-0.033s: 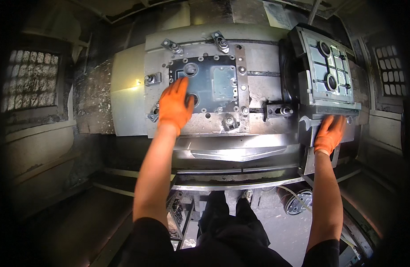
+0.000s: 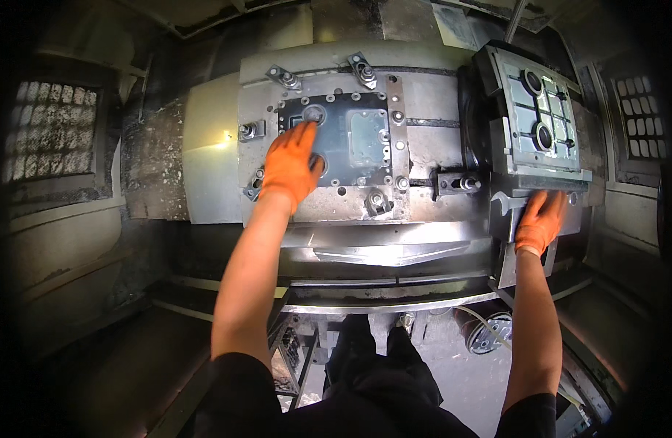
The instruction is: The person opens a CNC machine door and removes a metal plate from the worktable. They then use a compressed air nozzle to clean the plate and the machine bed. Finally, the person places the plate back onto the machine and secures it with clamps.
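Note:
My left hand (image 2: 290,162), in an orange glove, lies over the left part of a dark rectangular metal plate (image 2: 333,139). Its fingers are stretched out with the thumb apart, holding nothing, next to two round holes. Bolts and washers line the plate's edge, and a pale recessed panel shows on its right. My right hand (image 2: 542,223), gloved alike, rests with extended fingers on the front of a metal block at the right. Under those fingers lies a wrench (image 2: 505,204); its open jaw sticks out to the left, while the hand covers its middle.
Several clamps with bolts, including a step clamp (image 2: 456,182), surround the plate on the slotted bed. A light grey fixture (image 2: 538,109) with two rings stands at the right. A metal rail (image 2: 394,301) runs before me; vented windows (image 2: 56,128) flank the enclosure.
My left hand has shifted slightly to the right and up over the plate. My right hand and the wrench stay where they were.

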`<state>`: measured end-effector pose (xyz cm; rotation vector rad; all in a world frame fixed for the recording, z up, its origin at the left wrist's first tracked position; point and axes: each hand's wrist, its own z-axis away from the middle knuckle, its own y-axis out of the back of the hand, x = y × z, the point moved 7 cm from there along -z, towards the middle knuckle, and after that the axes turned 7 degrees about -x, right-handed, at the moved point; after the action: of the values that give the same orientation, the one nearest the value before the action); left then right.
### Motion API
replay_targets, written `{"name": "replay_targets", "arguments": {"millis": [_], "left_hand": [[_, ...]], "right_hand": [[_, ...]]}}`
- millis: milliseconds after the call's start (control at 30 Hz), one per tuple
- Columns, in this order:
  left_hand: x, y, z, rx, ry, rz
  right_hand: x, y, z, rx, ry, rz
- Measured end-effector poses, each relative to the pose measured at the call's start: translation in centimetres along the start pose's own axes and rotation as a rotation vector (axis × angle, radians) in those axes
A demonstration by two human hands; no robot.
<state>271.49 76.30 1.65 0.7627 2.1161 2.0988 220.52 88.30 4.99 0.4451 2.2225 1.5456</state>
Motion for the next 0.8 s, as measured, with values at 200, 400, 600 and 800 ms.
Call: {"name": "replay_targets", "arguments": {"millis": [200, 400, 600, 800], "left_hand": [[-0.5, -3.6, -3.7, -0.460, -0.067, -0.312], [-0.7, -4.6, -3.4, -0.452, -0.131, -0.425], [-1.1, -5.6, -5.2, -0.464, -0.092, -0.425], [-1.4, -4.9, -5.8, -0.584, -0.109, -0.372]], "right_hand": [[0.3, 0.0, -0.2, 0.007, -0.010, 0.020], [0.5, 0.2, 0.0, 0.013, 0.001, 0.033], [0.6, -0.1, -0.1, 0.014, 0.022, 0.032], [0.2, 0.4, 0.1, 0.010, 0.007, -0.025]]}}
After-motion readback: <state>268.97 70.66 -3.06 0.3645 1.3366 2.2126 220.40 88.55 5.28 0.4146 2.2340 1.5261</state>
